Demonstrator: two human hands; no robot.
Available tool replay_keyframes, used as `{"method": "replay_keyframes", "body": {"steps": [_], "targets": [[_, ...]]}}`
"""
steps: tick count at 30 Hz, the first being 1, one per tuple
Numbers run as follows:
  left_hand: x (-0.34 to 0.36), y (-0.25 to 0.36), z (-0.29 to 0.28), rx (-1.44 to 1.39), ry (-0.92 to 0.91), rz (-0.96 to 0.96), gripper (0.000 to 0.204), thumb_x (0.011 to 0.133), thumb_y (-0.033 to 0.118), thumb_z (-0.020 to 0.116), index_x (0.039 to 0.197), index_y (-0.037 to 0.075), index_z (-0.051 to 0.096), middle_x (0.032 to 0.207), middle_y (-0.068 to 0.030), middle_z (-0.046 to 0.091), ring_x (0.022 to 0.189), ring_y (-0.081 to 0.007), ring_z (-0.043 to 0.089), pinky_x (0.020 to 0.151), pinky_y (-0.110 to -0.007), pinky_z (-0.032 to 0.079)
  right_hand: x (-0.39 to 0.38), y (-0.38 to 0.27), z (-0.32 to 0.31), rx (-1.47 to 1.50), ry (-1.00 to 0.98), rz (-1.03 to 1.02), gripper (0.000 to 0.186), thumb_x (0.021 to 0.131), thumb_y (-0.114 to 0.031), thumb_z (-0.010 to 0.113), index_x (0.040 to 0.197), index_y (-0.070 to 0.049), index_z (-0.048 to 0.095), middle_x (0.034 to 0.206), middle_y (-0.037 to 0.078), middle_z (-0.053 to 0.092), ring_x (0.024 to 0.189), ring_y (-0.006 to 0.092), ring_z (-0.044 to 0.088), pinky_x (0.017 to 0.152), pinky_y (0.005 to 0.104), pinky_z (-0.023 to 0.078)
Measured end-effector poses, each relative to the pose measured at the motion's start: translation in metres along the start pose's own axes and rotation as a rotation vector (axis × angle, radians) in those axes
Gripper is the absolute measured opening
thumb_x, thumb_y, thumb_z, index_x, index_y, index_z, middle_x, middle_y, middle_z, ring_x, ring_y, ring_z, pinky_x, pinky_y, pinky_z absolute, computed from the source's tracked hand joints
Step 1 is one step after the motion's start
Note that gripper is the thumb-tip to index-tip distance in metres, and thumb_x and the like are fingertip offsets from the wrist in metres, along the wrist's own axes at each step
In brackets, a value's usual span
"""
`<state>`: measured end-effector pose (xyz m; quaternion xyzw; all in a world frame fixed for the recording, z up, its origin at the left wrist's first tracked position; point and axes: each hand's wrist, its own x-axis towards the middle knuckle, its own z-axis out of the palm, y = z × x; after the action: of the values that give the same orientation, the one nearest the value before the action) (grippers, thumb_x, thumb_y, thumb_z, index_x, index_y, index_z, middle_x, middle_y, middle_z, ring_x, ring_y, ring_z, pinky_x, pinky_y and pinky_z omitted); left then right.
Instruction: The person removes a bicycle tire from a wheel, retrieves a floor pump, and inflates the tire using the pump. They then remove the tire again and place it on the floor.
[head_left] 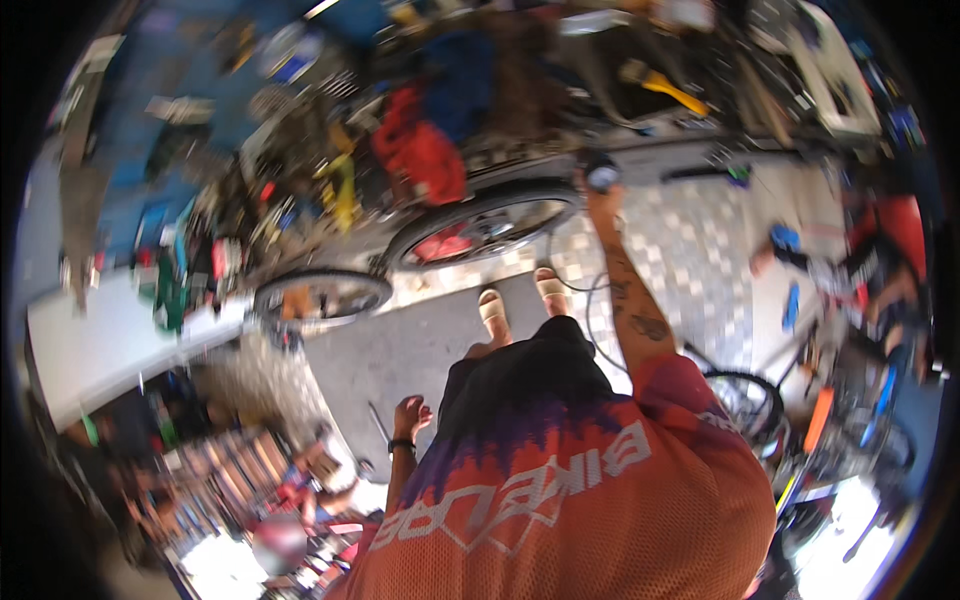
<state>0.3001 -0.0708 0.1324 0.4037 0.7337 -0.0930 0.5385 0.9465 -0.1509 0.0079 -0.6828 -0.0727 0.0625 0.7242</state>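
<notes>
My right hand (604,200) is stretched forward toward the cluttered bench, its fingers wrapped round a dark round tool (597,170) with a pale disc on it, perhaps a gauge. A dark hose (590,320) hangs in loops below that arm. Just left of the tool, a large bicycle wheel (480,192) with a black tyre stands along the bench front. My left hand (413,415), with a dark band at the wrist, hangs low beside my body, fingers loosely curled but apart, holding nothing visible. The picture is somewhat blurred.
A second wheel (320,277) is at left near a white surface (110,340). The bench (680,140) carries tools and cloths. Another person (870,260) is at the right among bicycle parts. My sandalled feet stand on a grey mat (360,350) beside mosaic tiles.
</notes>
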Motion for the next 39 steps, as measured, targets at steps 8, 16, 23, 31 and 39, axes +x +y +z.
{"method": "replay_keyframes", "body": {"steps": [8, 16, 23, 31, 39], "targets": [[-0.017, -0.061, 0.032, -0.136, 0.065, -0.034, 0.044, 0.105, 0.037, 0.067, 0.133, 0.004, 0.065, 0.102, -0.0136, 0.075, 0.085, -0.0242, 0.075, 0.076, -0.04, 0.065, -0.002, 0.072, -0.036, -0.716, -0.112, -0.03, 0.055, 0.081, -0.036, 0.094, 0.109, 0.004, 0.07, 0.104, 0.02, 0.077, 0.097, 0.0364, 0.074, 0.088, 0.0469, 0.057], [-0.038, -0.095, 0.065, -0.214, 0.156, -0.052, 0.032, 0.102, 0.028, 0.067, 0.123, 0.005, 0.072, 0.092, -0.0109, 0.076, 0.075, -0.0193, 0.073, 0.063, -0.034, 0.06, -0.144, 0.133, -0.153, -1.117, -0.875, 0.802, 0.046, 0.085, -0.045, 0.089, 0.103, -0.005, 0.072, 0.09, 0.012, 0.078, 0.079, 0.0283, 0.077, 0.076, 0.0434, 0.061], [-0.031, -0.109, 0.071, -0.055, 0.117, 0.101, 0.022, 0.101, 0.023, 0.069, 0.113, 0.007, 0.076, 0.082, -0.0048, 0.07, 0.064, -0.0143, 0.064, 0.053, -0.031, 0.05, -0.211, 0.058, -0.195, -0.942, -1.024, 0.5, 0.03, 0.097, -0.034, 0.078, 0.107, -0.006, 0.072, 0.084, 0.009, 0.075, 0.071, 0.0184, 0.073, 0.062, 0.0359, 0.059], [0.008, -0.072, 0.065, -0.302, 0.063, 0.046, 0.034, 0.103, 0.03, 0.069, 0.125, 0.003, 0.07, 0.092, -0.0122, 0.075, 0.073, -0.0192, 0.074, 0.063, -0.034, 0.061, -0.185, -0.03, -0.241, -0.921, -0.959, 1.274, 0.041, 0.104, -0.045, 0.068, 0.117, -0.006, 0.071, 0.104, 0.014, 0.077, 0.089, 0.0273, 0.075, 0.08, 0.0463, 0.063], [-0.016, -0.019, 0.082, 0.07, 0.286, 0.203, 0.075, 0.101, 0.059, 0.066, 0.151, 0.004, 0.057, 0.149, -0.0307, 0.056, 0.135, -0.0453, 0.057, 0.116, -0.05, 0.044, -0.163, -0.066, -0.19, -0.889, -1.148, 1.478, 0.073, 0.1, -0.075, 0.056, 0.115, -0.006, 0.073, 0.1, 0.013, 0.076, 0.087, 0.0277, 0.074, 0.082, 0.048, 0.062]]}}
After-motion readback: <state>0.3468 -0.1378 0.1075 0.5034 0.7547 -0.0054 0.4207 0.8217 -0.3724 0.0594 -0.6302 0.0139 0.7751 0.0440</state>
